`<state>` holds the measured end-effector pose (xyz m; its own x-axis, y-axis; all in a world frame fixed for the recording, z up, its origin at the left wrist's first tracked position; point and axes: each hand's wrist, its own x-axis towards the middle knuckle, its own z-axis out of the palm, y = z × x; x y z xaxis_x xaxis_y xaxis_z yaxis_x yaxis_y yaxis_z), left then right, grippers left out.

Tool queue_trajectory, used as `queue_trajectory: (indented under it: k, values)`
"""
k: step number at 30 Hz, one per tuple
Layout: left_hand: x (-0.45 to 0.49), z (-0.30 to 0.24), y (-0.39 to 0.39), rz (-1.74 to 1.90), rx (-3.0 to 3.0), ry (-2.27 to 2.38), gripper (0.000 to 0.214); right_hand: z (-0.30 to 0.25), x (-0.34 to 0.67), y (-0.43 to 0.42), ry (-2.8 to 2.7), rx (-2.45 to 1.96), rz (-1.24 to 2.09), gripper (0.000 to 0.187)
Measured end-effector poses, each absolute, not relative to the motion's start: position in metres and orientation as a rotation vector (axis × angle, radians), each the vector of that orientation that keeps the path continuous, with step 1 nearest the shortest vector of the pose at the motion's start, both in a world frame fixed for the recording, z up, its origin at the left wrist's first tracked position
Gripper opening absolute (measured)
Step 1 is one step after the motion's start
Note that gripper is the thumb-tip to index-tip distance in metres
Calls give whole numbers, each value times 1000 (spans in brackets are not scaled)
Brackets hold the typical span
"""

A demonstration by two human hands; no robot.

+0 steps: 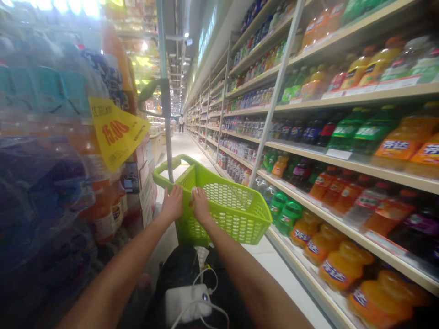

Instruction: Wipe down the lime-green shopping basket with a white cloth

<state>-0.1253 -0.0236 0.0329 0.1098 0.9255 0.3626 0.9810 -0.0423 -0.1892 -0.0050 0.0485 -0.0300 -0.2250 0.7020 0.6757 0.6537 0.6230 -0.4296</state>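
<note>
A lime-green shopping basket with perforated walls is in front of my body, its inside partly in view. On its near rim, beside the grey pull-handle pole, my left hand is closed with fingers curled over the edge. Just to the right, my right hand also grips that rim, fingers bent. Something small and pale shows at the right fingertips, too blurred to name. The undersides of both grips are hidden.
Shelves of drink bottles line the right side. At the left, close by, stand wrapped bottle packs with a yellow price sign. A white power bank with cables lies at my lap. A person stands far down the aisle.
</note>
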Motion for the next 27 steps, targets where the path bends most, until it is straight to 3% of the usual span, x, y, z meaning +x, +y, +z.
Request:
queue_trajectory:
  k: [9,15,27]
  values:
    - [-153,49,-25,-481,-1829,-1931,45,-37,6,49,-1947,-1028,51,53]
    - [-171,54,-15,-324,-1920,-1936,54,-43,16,55,-1916,-1068,41,54]
    - [-154,53,-18,-356,-1969,-1897,63,-39,20,59,-1812,-1172,39,51]
